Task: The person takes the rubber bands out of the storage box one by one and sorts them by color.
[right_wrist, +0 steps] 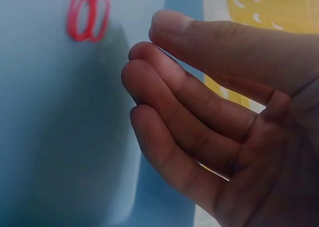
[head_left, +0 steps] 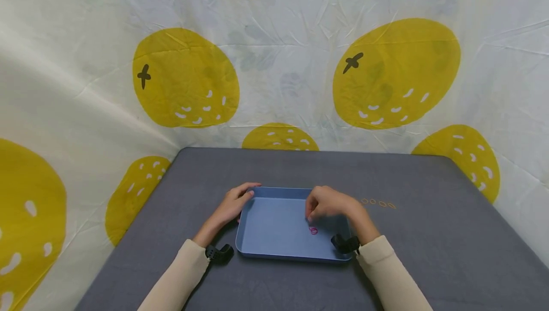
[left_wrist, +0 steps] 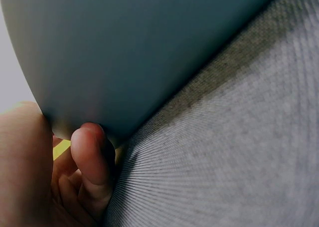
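Note:
A shallow blue tray lies on the grey table. My left hand grips its far left corner, with the thumb at the rim. In the left wrist view, bent fingers are against the outside of the tray wall. Over the right half of the tray hovers my right hand, its fingers loosely bent and nothing visible between them. Just below its fingertips, pinkish-red rubber bands lie on the tray floor. The right wrist view shows these looped bands apart from the fingertips.
Several thin orange-tan rings, like rubber bands, lie in a row on the table right of the tray, beyond my right wrist. A white curtain with yellow fruit prints hangs behind the table. Each wrist wears a black camera band.

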A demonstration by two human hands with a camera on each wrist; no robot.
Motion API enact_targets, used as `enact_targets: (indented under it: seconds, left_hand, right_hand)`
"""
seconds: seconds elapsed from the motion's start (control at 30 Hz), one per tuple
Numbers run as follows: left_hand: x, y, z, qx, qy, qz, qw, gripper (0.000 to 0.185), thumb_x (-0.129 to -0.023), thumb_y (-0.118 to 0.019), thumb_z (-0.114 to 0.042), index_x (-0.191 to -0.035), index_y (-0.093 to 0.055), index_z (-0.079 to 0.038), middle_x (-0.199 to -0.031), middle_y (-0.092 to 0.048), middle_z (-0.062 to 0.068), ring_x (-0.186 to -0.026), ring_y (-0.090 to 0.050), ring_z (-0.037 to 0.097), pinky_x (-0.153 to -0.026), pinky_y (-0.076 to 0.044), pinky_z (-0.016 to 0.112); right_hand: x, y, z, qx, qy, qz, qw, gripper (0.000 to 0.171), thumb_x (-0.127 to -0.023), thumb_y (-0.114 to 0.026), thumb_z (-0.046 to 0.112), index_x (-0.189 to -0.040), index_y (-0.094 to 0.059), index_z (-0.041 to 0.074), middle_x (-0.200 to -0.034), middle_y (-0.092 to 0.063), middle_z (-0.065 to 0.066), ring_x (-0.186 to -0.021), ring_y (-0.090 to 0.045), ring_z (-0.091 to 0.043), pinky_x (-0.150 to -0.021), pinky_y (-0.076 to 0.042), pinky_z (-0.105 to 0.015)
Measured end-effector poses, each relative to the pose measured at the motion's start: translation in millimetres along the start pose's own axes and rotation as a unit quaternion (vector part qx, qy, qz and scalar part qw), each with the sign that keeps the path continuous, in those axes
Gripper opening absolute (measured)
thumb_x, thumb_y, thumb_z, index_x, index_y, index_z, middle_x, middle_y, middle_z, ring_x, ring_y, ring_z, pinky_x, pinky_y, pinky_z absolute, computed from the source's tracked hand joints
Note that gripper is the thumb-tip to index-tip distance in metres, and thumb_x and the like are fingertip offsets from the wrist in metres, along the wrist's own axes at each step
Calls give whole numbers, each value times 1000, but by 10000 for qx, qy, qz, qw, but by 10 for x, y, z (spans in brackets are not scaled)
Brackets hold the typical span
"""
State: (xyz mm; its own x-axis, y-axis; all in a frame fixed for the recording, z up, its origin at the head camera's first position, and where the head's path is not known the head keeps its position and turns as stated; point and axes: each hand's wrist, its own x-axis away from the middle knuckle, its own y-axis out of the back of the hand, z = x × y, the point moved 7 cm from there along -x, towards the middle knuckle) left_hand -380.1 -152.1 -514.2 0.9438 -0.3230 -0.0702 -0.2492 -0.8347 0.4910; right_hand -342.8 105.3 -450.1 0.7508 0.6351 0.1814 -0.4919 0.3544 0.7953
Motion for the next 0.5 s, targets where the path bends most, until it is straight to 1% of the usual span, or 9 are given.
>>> enact_targets:
  seconds: [0.13,0.27,0.3,0.37,0.4,0.5]
  left_hand:
    - [-1,3,-2,-20,-8,2,10000,34,-110,-50,-30,-142,-63,-28,-134,-67,11,-58,-61,19,-43,-48,38]
    - [0,4,2,-43,13,6,10000,34,-111,-50,-30,-142,-63,-29,-133,-68,11,-54,-59,20,-43,-49,38]
    - [0,5,2,-43,13,0,10000,34,-111,-50,-30,-142,-63,-30,-133,-68,11,-55,-60,20,-43,-49,38]
    - [-2,7,4,-64,19,-12,10000,33,-111,-50,-30,-141,-63,-31,-132,-68,10,-61,-63,21,-45,-50,38]
    - [-2,7,4,-80,22,-19,10000,33,-111,-50,-30,-141,-63,-32,-133,-68,9,-68,-65,20,-48,-51,37]
    - [-4,10,4,-105,22,-41,9999,33,-111,-50,-31,-140,-64,-33,-134,-68,7,-81,-67,17,-52,-51,37]
  right_hand:
    - [5,-68,-41,-39,-231,81,9997,12,-84,-82,5,-75,-77,12,-71,-68,5,-65,-54,-8,-60,-46,-24]
    - [11,-110,-67,-23,-376,70,9993,14,-82,-83,4,-73,-76,12,-69,-66,7,-63,-53,-9,-58,-45,-25]
    - [12,-114,-68,0,-386,56,9992,14,-82,-83,4,-72,-76,12,-69,-66,7,-63,-53,-8,-58,-44,-25]
    - [12,-123,-68,54,-398,22,9992,15,-82,-82,4,-71,-75,12,-67,-65,7,-62,-52,-8,-57,-43,-24]
    - [13,-123,-61,92,-385,7,9992,16,-81,-82,3,-70,-75,12,-66,-65,7,-61,-52,-7,-56,-42,-23]
    - [16,-131,-39,157,-392,2,9991,18,-81,-80,2,-68,-73,12,-64,-64,7,-59,-50,-7,-54,-39,-23]
